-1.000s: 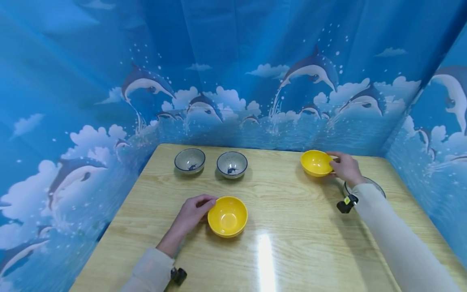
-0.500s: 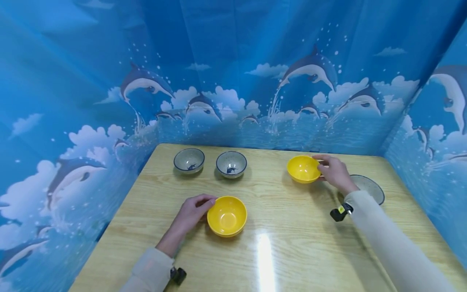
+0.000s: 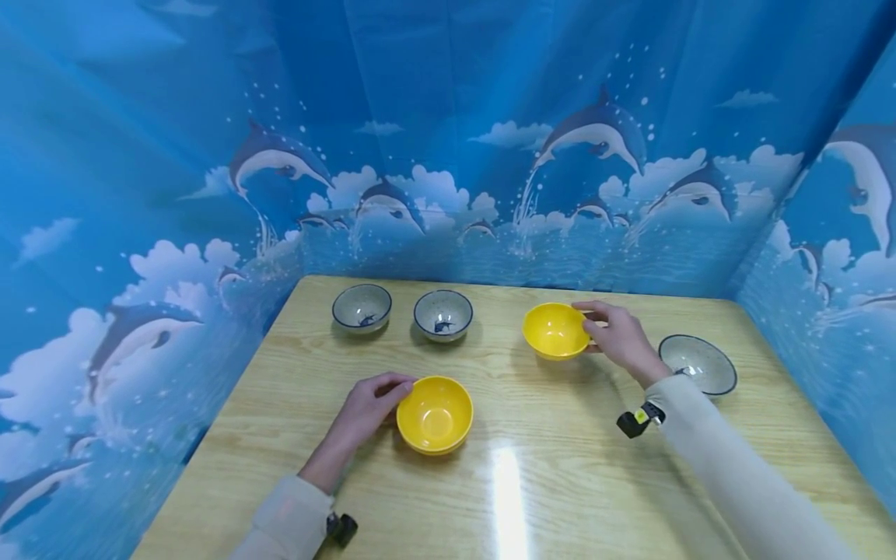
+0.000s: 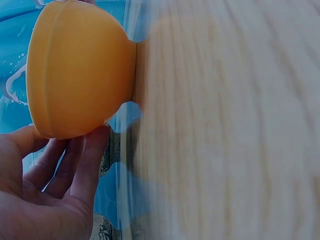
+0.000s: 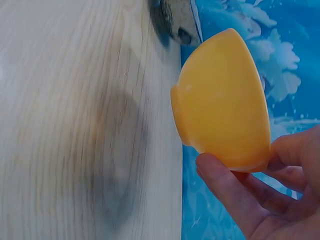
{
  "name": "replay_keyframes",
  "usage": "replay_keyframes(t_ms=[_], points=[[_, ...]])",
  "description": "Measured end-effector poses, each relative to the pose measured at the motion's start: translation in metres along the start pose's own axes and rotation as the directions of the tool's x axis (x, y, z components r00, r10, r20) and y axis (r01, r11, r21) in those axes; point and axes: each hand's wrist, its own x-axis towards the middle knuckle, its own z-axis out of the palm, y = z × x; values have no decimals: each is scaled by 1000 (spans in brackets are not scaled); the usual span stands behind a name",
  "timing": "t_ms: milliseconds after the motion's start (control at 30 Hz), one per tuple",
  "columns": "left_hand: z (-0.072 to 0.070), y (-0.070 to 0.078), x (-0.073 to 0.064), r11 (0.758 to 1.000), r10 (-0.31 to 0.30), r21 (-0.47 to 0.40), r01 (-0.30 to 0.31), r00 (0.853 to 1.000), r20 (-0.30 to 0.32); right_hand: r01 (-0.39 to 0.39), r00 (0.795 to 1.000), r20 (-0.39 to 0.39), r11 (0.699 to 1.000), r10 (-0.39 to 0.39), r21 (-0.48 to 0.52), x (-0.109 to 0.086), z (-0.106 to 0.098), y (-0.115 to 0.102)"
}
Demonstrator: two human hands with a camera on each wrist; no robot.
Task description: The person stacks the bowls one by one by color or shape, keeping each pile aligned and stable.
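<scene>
A glossy yellow bowl (image 3: 435,416) stands upright on the table, left of the middle. My left hand (image 3: 371,407) pinches its left side, thumb at the rim and fingers against the outer wall. In the left wrist view the foot of this yellow bowl (image 4: 82,70) rests on the wood, and a line runs round it just below the rim. My right hand (image 3: 619,338) holds a second yellow bowl (image 3: 556,331) by its right edge, farther back. The right wrist view shows this yellow bowl (image 5: 225,105) raised off the table, slightly tilted, with fingers under its side.
Two grey bowls with dark blue rims, the left bowl (image 3: 362,309) and the right bowl (image 3: 443,316), stand at the back left. Another grey bowl (image 3: 700,364) is by my right forearm. A dolphin-print curtain (image 3: 448,140) borders the wooden table (image 3: 560,467).
My right hand has carried its yellow bowl leftward and a little nearer, uncovering the grey bowl at the right. My left hand and its bowl have stayed put.
</scene>
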Motion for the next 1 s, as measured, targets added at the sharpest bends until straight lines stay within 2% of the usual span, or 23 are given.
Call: replay_keyframes(t_ms=[267, 600, 1000], points=[[-1, -1, 1, 1000, 1, -7, -1, 1000, -1, 45, 999, 10, 999, -45, 20, -10, 16, -16], [0, 0, 0, 1000, -4, -6, 4, 1000, 3, 64, 997, 34, 996, -66, 61, -15, 30, -20], [-1, 2, -2, 1000, -4, -14, 4, 1000, 4, 97, 995, 25, 988, -101, 122, -22, 45, -27]])
